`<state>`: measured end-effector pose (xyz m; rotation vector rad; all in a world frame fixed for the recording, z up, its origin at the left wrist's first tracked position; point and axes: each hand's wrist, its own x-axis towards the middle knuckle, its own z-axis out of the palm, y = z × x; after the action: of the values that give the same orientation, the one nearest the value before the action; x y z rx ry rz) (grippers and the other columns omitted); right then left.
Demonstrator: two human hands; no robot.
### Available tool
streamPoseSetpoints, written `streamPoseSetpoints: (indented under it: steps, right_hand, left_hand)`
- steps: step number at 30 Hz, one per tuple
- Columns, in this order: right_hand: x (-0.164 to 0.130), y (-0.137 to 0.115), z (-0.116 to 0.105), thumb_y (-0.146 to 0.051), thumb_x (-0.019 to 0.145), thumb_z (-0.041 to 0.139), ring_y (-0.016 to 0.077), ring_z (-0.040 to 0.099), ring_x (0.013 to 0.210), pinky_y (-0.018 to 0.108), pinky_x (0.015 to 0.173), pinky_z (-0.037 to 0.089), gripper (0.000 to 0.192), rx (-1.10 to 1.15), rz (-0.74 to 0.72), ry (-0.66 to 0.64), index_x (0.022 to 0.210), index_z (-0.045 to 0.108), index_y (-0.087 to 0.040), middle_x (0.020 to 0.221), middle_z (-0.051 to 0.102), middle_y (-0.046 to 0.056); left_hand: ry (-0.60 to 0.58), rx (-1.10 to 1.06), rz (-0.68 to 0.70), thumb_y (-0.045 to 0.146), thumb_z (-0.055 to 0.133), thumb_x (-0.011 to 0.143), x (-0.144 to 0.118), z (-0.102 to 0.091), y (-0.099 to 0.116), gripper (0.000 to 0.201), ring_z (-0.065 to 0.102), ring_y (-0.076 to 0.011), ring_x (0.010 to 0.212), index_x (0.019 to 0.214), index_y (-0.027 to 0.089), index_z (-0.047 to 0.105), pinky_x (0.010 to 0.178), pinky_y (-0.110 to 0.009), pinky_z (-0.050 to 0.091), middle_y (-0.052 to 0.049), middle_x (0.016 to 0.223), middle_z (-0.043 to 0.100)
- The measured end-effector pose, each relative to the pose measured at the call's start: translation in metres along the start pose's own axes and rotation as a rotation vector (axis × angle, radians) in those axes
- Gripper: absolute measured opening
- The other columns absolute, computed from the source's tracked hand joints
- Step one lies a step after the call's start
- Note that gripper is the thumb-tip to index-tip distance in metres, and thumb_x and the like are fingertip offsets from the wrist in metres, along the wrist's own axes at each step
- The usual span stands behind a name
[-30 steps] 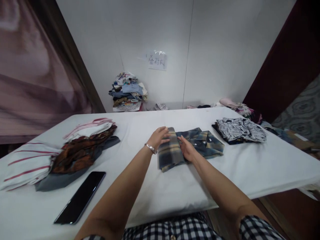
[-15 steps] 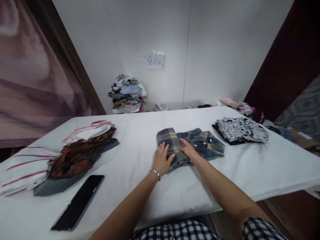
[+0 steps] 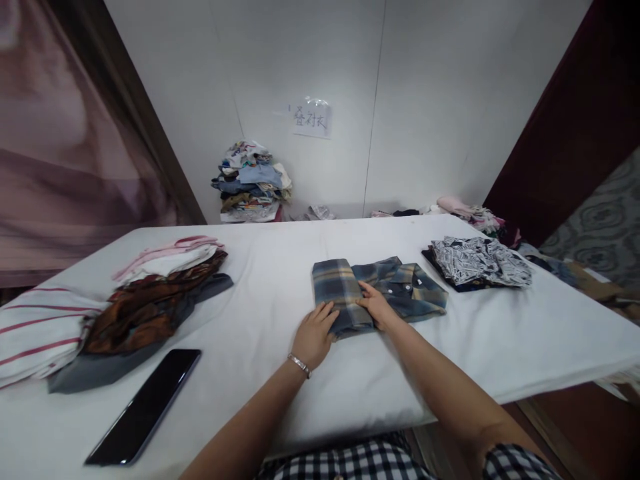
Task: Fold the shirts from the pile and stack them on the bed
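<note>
A blue and tan plaid shirt (image 3: 400, 287) lies partly folded in the middle of the white table (image 3: 310, 393). My left hand (image 3: 313, 337), with a bracelet on the wrist, rests at the near left corner of the folded part, fingers touching the cloth's edge. My right hand (image 3: 377, 307) presses flat on the shirt's near middle. Neither hand has the cloth lifted.
A pile of clothes (image 3: 130, 307) lies at the left, with a striped white garment (image 3: 40, 330) beside it. A black phone (image 3: 143, 407) lies near the front left. A black-and-white patterned garment (image 3: 477, 261) sits at the right. More clothes (image 3: 253, 180) are stacked by the wall.
My left hand has drawn back from the far end of the folded part to its near left corner. My right hand has stayed on the shirt.
</note>
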<state>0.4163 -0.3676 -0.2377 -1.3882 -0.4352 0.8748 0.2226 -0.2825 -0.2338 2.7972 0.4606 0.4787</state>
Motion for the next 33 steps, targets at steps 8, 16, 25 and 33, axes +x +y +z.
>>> streamPoseSetpoints:
  steps: [8, 16, 25, 33]
  right_hand:
    - [-0.003, 0.000, 0.005, -0.012, 0.067, 0.051, 0.0229, 0.059, 0.111, 0.040, 0.097, 0.046, 0.068, -0.403, -0.224, 0.041, 0.134, 0.048, -0.019, 0.123, 0.063, 0.008]
    - [-0.036, -0.024, 0.021, -0.032, 0.087, 0.050, 0.0276, 0.021, 0.143, 0.049, 0.114, 0.023, 0.056, -1.116, -0.662, 0.003, 0.141, 0.043, -0.018, 0.154, 0.029, 0.013]
    - [-0.010, 0.006, 0.006, -0.036, 0.084, 0.054, 0.0269, 0.036, 0.136, 0.044, 0.110, 0.032, 0.054, -0.875, -0.475, -0.001, 0.134, 0.052, -0.015, 0.148, 0.039, 0.018]
    - [0.009, -0.008, 0.000, -0.022, 0.074, 0.062, 0.0226, 0.061, 0.105, 0.039, 0.095, 0.046, 0.052, -0.681, -0.337, 0.141, 0.126, 0.059, -0.019, 0.118, 0.066, 0.009]
  left_hand:
    - [-0.064, 0.187, 0.030, 0.004, 0.036, 0.086, -0.002, 0.010, 0.012, 0.051, 0.042, -0.0256, 0.134, 0.131, 0.017, 0.055, 0.105, -0.042, 0.042, -0.008, 0.139, 0.053]
    - [-0.011, 0.162, 0.041, 0.006, 0.036, 0.085, 0.000, 0.013, 0.007, 0.050, 0.046, -0.0249, 0.131, 0.128, 0.017, 0.058, 0.101, -0.040, 0.047, -0.009, 0.136, 0.056]
    - [0.010, -0.115, -0.009, 0.025, 0.053, 0.082, -0.003, -0.001, 0.004, 0.045, 0.046, -0.0235, 0.131, 0.126, 0.021, 0.059, 0.109, -0.044, 0.040, -0.005, 0.136, 0.057]
    - [0.128, -0.142, -0.170, 0.046, 0.045, 0.090, 0.016, 0.002, 0.002, 0.049, 0.035, -0.0270, 0.138, 0.129, 0.017, 0.055, 0.112, -0.049, 0.033, -0.011, 0.147, 0.043]
